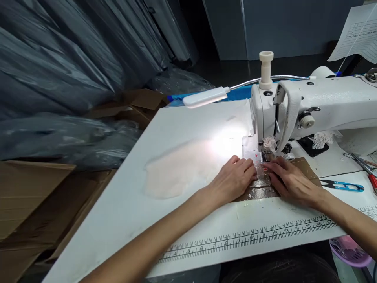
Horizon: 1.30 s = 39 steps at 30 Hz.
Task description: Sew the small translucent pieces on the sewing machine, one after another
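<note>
A white sewing machine (335,98) stands at the right, its presser foot (267,156) low over the bed. In front of the foot lies a small, see-through whitish piece (259,169) with red marks. My left hand (235,177) is closed at its left edge, fingers curled and their tips partly hidden. From the right, my right hand (291,181) has its forefinger and thumb drawn together at the piece, close to the foot. Brown tape (306,169) covers the bed under both hands. A pale pink fabric rosette (269,142) sits beside the needle area.
Blue thread snips (344,186) and red-handled scissors (371,179) lie at the right. A printed ruler (250,239) runs along the front edge of the white table (176,157). A lit lamp (206,97) hangs above. Cardboard boxes (35,192) stand at the left.
</note>
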Each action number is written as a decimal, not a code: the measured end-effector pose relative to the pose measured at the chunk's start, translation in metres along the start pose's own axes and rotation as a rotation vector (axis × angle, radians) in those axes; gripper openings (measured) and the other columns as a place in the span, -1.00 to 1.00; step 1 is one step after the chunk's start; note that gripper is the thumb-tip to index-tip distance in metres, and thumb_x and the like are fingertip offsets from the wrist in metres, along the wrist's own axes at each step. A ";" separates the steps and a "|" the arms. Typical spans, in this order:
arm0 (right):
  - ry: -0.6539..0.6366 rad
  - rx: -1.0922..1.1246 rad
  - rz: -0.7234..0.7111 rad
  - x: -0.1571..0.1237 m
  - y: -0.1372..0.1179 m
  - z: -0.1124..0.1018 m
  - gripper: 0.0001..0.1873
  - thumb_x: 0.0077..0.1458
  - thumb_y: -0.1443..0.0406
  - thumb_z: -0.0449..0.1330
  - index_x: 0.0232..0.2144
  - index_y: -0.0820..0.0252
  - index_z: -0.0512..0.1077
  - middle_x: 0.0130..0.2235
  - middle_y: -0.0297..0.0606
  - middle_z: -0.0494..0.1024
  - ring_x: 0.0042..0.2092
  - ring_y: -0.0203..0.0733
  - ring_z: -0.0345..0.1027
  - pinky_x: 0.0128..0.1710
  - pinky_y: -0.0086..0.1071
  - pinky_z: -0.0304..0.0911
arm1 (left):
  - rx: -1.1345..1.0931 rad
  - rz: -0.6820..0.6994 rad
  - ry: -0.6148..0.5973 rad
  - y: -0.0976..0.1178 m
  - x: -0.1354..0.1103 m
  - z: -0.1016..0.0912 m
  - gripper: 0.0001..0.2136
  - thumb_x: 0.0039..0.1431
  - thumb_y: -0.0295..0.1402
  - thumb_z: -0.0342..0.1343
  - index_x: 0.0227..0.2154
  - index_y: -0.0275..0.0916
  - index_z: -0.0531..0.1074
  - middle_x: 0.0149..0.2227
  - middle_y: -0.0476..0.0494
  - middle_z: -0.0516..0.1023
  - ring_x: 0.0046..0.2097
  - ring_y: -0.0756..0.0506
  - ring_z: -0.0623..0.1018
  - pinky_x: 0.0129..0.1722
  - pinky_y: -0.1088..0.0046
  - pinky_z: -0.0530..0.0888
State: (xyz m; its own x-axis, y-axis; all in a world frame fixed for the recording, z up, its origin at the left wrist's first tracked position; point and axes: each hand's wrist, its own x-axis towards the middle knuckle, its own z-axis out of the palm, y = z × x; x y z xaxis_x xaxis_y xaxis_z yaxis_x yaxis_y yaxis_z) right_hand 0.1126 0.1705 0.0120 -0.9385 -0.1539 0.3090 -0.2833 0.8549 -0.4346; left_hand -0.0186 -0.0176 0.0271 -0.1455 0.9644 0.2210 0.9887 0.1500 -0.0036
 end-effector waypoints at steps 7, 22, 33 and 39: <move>-0.022 -0.090 -0.139 0.000 0.004 0.001 -0.60 0.20 0.47 -0.05 0.04 0.22 0.37 -0.08 -0.06 0.38 -0.05 -0.08 0.29 -0.05 -0.15 0.44 | -0.017 -0.135 0.063 0.004 0.005 -0.012 -0.74 0.42 -0.34 -0.16 -0.21 -0.30 0.43 -0.13 -0.25 0.53 -0.22 -0.14 0.50 -0.24 0.31 0.35; -0.065 -0.206 -0.042 0.001 -0.001 -0.001 -0.54 0.22 0.50 -0.09 0.11 0.19 0.32 -0.08 -0.02 0.37 -0.09 -0.04 0.29 -0.08 -0.13 0.44 | -0.007 -0.146 -0.065 -0.011 0.025 0.012 -0.69 0.40 -0.31 -0.21 -0.07 -0.25 0.43 -0.20 -0.23 0.53 -0.04 -0.25 0.46 0.01 0.09 0.30; -0.074 -0.361 0.019 0.003 -0.003 0.008 -0.53 0.18 0.48 -0.06 0.13 0.27 0.26 -0.12 0.02 0.39 -0.17 -0.02 0.28 -0.16 -0.09 0.42 | -0.107 -0.154 0.058 -0.021 0.029 0.022 -0.70 0.39 -0.35 -0.20 -0.19 -0.23 0.46 -0.31 -0.18 0.52 -0.09 -0.22 0.46 0.01 0.07 0.30; -0.080 -0.420 0.014 0.007 -0.006 0.007 -0.61 0.20 0.46 -0.05 0.05 0.27 0.33 -0.14 0.02 0.40 -0.22 -0.04 0.29 -0.21 -0.12 0.40 | -0.104 -0.159 0.074 -0.020 0.029 0.021 -0.69 0.39 -0.36 -0.21 -0.21 -0.26 0.46 -0.27 -0.22 0.52 -0.09 -0.22 0.47 0.04 0.01 0.31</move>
State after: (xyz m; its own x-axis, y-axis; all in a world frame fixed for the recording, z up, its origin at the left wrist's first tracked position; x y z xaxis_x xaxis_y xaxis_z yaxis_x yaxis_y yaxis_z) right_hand 0.1061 0.1609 0.0107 -0.9589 -0.1645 0.2313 -0.1808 0.9822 -0.0510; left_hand -0.0433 0.0119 0.0136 -0.3010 0.9111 0.2816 0.9524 0.2725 0.1365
